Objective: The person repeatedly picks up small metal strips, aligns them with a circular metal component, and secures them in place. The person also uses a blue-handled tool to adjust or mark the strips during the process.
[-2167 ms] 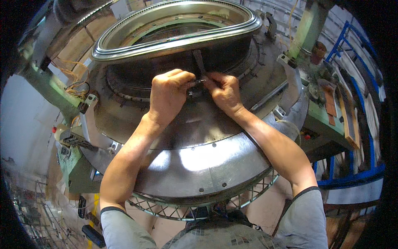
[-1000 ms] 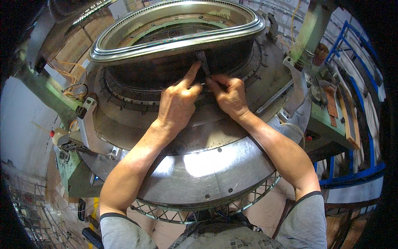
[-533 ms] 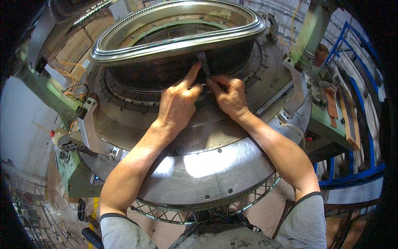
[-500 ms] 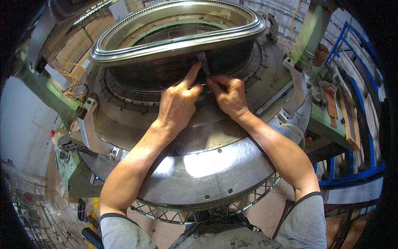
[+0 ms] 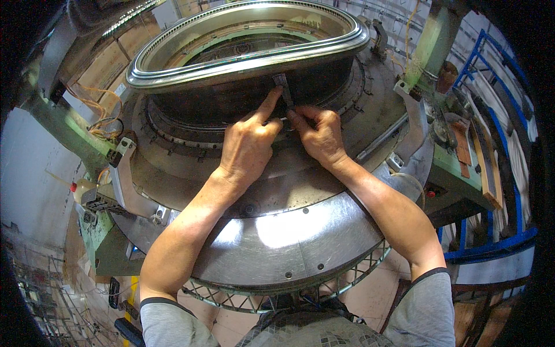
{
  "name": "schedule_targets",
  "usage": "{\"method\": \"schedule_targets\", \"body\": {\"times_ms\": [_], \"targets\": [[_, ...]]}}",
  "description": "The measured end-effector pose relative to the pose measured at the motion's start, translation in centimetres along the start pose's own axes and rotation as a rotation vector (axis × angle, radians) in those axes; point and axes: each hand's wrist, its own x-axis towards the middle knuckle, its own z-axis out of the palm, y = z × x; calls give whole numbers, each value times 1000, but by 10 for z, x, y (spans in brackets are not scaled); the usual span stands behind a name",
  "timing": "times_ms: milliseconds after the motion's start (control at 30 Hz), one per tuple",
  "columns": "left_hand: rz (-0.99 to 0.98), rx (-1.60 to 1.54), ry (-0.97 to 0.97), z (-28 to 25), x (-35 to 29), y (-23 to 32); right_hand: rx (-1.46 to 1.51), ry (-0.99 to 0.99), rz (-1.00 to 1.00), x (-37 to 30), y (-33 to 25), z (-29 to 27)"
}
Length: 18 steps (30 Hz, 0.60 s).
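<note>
In front of me stands a round knitting-type machine with a dark cylinder wall [image 5: 196,107] below a shiny metal ring [image 5: 191,75]. A narrow grey strip with fine upright lines [image 5: 280,78] shows on that wall. My left hand [image 5: 247,147] has its index finger stretched up, the tip touching the strip, with the thumb apart and the other fingers curled. Just right of it, my right hand [image 5: 321,136] is closed in a pinch at the strip's lower end. What sits between those fingertips is too small and dark to make out.
A wide polished metal plate [image 5: 266,248] curves below my forearms. Green machine legs [image 5: 87,136] with pale metal brackets [image 5: 124,179] rise on both sides. At the right stands a blue rack [image 5: 497,110] with white rolls. An orange cable [image 5: 95,107] hangs at the left.
</note>
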Motion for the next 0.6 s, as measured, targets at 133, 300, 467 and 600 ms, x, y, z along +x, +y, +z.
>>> {"method": "schedule_targets", "body": {"times_ms": [133, 300, 467, 600], "targets": [[11, 5, 0, 1, 1, -1, -19, 1, -2, 0, -1, -1], [7, 14, -9, 1, 1, -1, -21, 5, -5, 1, 1, 0], [4, 4, -13, 0, 1, 0, -31, 1, 21, 0, 2, 0], [4, 4, -15, 0, 2, 0, -2, 1, 21, 0, 1, 0]]}}
